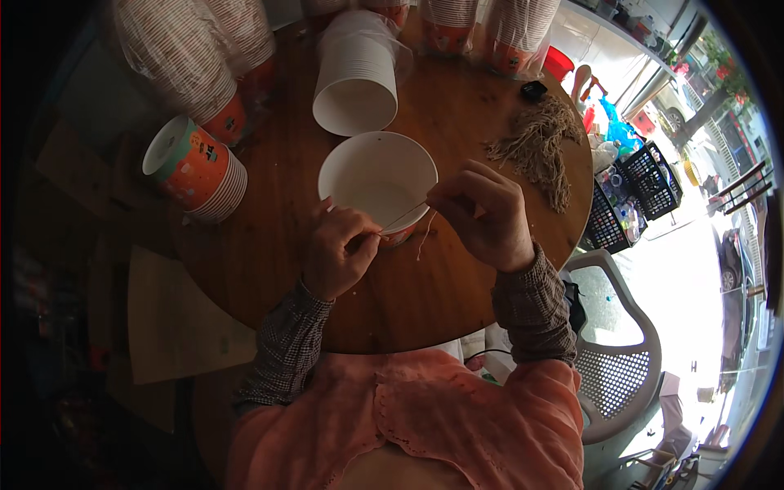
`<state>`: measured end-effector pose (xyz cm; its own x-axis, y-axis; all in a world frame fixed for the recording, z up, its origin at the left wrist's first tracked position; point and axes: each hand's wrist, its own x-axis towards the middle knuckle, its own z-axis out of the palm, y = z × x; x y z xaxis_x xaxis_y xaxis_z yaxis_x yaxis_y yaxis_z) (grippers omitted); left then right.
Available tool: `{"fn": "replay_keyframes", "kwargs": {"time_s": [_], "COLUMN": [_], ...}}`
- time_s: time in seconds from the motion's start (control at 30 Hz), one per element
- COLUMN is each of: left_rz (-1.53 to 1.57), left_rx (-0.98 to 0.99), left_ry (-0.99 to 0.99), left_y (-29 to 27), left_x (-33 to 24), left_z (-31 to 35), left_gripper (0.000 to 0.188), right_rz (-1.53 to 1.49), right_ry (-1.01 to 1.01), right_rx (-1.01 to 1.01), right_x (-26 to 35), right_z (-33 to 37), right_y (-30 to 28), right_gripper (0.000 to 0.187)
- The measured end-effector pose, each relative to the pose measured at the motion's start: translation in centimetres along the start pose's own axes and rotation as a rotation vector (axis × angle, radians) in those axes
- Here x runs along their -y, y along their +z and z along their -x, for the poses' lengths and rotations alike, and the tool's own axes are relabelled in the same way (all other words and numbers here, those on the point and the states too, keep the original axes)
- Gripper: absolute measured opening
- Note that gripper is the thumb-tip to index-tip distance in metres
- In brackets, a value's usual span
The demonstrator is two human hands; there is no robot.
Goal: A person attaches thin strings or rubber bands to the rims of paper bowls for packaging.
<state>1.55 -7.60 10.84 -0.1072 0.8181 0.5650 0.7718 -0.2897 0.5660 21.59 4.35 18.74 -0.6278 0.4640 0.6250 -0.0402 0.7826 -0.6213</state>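
Observation:
A thin string [406, 216] stretches between my two hands, above the near rim of a large white-lined paper bucket [378, 155]. My left hand [341, 247] pinches one end between thumb and fingers. On the other side, my right hand [487, 214] is closed in a pinch on the string, and a loose tail hangs down from it. The bucket stands upright on the round wooden table [416, 302], and a bit of its orange outside shows below my hands. A tangled bundle of beige strings [543, 147] lies to the right of my right hand.
Behind the bucket, a stack of white buckets [355, 82] lies on its side in plastic wrap. An orange bucket stack [200, 171] leans at left, near wrapped stacks [175, 65]. A small black object [533, 90] lies far right. A grey chair [616, 359] and black crates [629, 196] stand beyond.

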Motion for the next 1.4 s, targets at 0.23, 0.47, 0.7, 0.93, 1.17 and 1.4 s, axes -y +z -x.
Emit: {"fn": "replay_keyframes", "kwargs": {"time_s": [0.23,0.47,0.7,0.93,1.17,1.4], "left_rz": [-0.066,-0.185,-0.389,0.663,1.618,0.89], "left_rx": [0.055,0.213,-0.011,-0.003,0.219,0.223], "left_ry": [0.051,0.2,0.174,-0.178,-0.728,-0.585], "left_y": [-0.5,-5.6,-8.0,0.4,3.0,2.0], "left_x": [-0.2,2.5,0.9,-5.2,-5.1,-6.3], "left_z": [-0.3,-1.3,-2.0,2.4,4.9,5.1], "left_gripper": [0.005,0.011,0.017,0.032,0.045,0.025], "right_rz": [0.046,0.164,-0.019,-1.034,-1.179,-1.095], "right_ry": [0.09,0.224,0.597,0.755,0.802,0.839], "right_rx": [0.138,0.252,0.288,0.096,0.072,-0.002], "right_x": [-1.4,-4.1,-3.3,0.6,0.4,-1.8], "right_z": [-0.8,-0.6,0.1,0.5,2.7,6.8], "right_y": [-2.5,-7.7,-8.7,-2.3,0.7,0.6], "right_gripper": [0.008,0.012,0.012,0.018,0.014,0.015]}}
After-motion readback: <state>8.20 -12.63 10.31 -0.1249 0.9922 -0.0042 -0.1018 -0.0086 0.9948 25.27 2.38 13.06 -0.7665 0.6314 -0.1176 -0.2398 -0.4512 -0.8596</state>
